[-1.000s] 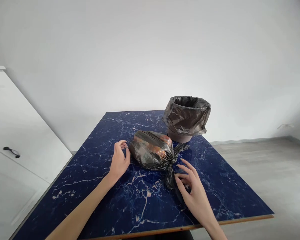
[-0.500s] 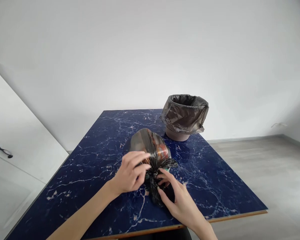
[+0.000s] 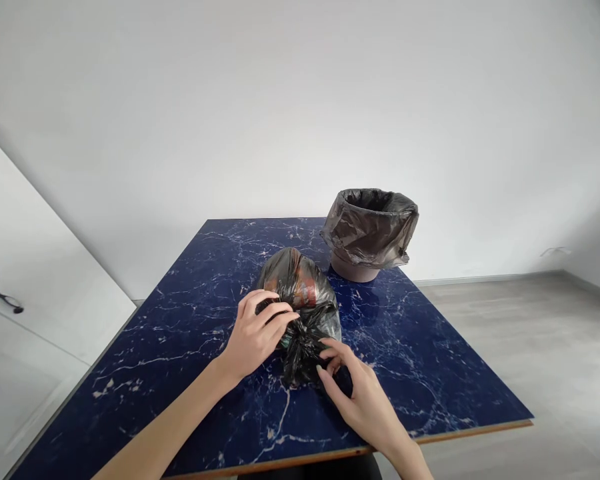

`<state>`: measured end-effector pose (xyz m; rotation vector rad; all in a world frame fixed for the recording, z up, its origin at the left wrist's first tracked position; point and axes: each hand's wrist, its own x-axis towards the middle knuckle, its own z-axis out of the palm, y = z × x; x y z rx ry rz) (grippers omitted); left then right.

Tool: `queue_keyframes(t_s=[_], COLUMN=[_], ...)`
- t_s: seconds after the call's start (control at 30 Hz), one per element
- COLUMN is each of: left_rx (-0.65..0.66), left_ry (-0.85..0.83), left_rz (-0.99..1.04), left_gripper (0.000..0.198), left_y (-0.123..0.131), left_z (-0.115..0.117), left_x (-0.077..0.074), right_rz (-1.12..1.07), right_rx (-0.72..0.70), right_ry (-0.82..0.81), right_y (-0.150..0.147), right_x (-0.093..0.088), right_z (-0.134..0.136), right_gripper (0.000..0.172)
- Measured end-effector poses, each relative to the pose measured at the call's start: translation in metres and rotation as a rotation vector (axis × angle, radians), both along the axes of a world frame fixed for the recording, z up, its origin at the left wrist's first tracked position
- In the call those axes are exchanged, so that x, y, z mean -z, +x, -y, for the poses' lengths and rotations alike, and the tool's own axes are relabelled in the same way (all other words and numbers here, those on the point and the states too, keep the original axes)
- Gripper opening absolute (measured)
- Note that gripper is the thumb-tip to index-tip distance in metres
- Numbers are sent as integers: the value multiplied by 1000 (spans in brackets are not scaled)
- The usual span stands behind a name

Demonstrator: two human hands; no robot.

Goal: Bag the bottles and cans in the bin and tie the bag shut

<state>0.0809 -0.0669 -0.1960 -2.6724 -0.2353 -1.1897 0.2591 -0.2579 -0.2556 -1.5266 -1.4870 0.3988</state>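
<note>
A full black plastic garbage bag [image 3: 313,293], gathered into a bunched knot at its near end, lies on the blue marbled table. Orange, red and greenish contents show through its thin film. My left hand [image 3: 250,337] rests against the bag's left side, fingers spread and curved over it. On the other side, my right hand [image 3: 360,393] is at the crumpled tail, its thumb and fingertips apart and close to the plastic. Neither hand has the bag in a closed grip. The tips of the left thumb are partly hidden.
Behind the bag, at the table's far right, stands a small bin [image 3: 355,270] with a black liner [image 3: 373,233] folded over its rim. The table [image 3: 200,393] has a wooden front edge. A white cabinet [image 3: 35,267] with a dark handle stands at left.
The bag has turned and settled, its gathered end now shorter and bunched up toward its body. My left hand has moved slightly left; my right fingers have loosened from the tail.
</note>
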Motion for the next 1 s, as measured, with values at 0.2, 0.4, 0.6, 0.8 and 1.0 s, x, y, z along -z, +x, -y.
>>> queue_keyframes(t_s=[0.2, 0.4, 0.6, 0.8, 1.0], left_rx=[-56, -115, -187, -158, -241], left_ry=[-131, -383, -881, -1142, -558], left_rz=[188, 379, 612, 688, 758], left_gripper=[22, 14, 12, 18, 27], left_y=[1, -1, -9, -15, -36], left_z=[-2, -9, -32, -28, 47], left_x=[-2, -9, -9, -33, -36], right_rz=[38, 31, 13, -79, -44], right_rx=[-8, 30, 16, -52, -170], right_ry=[16, 96, 166, 225, 249], right_y=[0, 3, 4, 6, -6], right_x=[-4, -2, -2, -9, -15], right_z=[0, 0, 0, 7, 21], right_gripper=[27, 7, 21, 30, 31])
